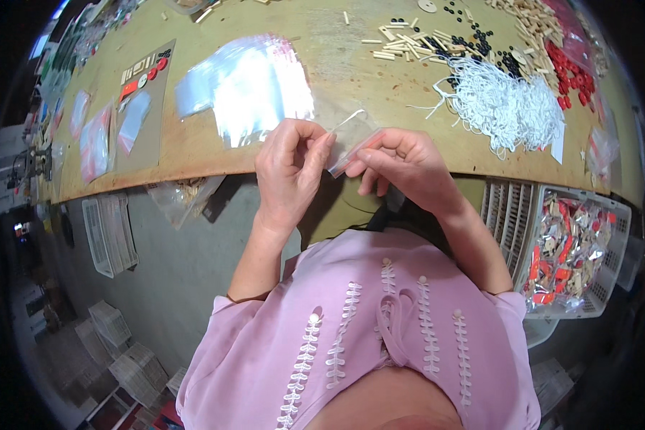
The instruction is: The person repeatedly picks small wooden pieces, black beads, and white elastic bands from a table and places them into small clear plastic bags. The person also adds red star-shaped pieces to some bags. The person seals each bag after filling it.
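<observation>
Above the near edge of the table, both hands grip a small clear zip bag point(354, 134) with a reddish strip along its edge. My left hand point(291, 161) pinches the bag's left side between thumb and fingers. On the other side, my right hand point(407, 159) is closed on the reddish edge. A short white piece, perhaps cord, shows at the bag's top; I cannot tell if it is inside. Just beyond my left hand lies a shiny heap of flat clear bags point(261, 89). A tangle of white cords point(505, 106) is to the right.
Black beads point(480, 44), small wooden sticks point(401, 49) and red pieces point(569, 74) lie at the far right. A brown board point(149, 118) with sample parts lies left. Beside me on the right stands a white crate point(618, 251) of filled bags; another crate point(109, 233) is lower left.
</observation>
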`<act>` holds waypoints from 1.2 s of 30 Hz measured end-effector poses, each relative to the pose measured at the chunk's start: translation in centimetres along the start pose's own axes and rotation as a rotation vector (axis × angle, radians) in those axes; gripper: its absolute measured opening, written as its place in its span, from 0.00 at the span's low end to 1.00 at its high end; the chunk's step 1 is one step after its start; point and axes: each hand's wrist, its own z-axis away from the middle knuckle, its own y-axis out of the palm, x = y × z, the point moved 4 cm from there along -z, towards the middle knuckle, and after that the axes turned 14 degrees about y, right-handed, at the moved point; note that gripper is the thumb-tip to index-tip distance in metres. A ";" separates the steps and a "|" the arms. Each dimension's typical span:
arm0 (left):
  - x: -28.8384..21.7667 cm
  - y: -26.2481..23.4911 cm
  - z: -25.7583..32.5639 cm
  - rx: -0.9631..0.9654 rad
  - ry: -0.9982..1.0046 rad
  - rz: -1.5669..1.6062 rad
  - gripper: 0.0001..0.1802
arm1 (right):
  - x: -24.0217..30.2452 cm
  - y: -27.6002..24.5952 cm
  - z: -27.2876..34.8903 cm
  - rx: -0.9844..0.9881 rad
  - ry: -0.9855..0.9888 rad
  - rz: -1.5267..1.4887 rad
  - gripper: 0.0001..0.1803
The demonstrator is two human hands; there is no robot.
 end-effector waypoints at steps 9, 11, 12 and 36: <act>-2.4 2.8 -1.4 0.165 0.027 0.255 0.10 | 0.6 -1.4 0.8 -0.172 -0.171 -0.056 0.11; -2.2 3.0 -1.7 0.168 0.129 0.140 0.08 | 0.7 -1.6 1.1 -0.211 -0.179 -0.064 0.11; -2.2 3.1 -1.8 0.168 0.179 0.082 0.07 | 0.6 -1.6 1.1 -0.257 -0.215 -0.002 0.10; -5.2 1.6 -3.3 0.477 0.472 -0.177 0.06 | 2.8 -4.1 2.2 -0.417 -0.266 0.130 0.06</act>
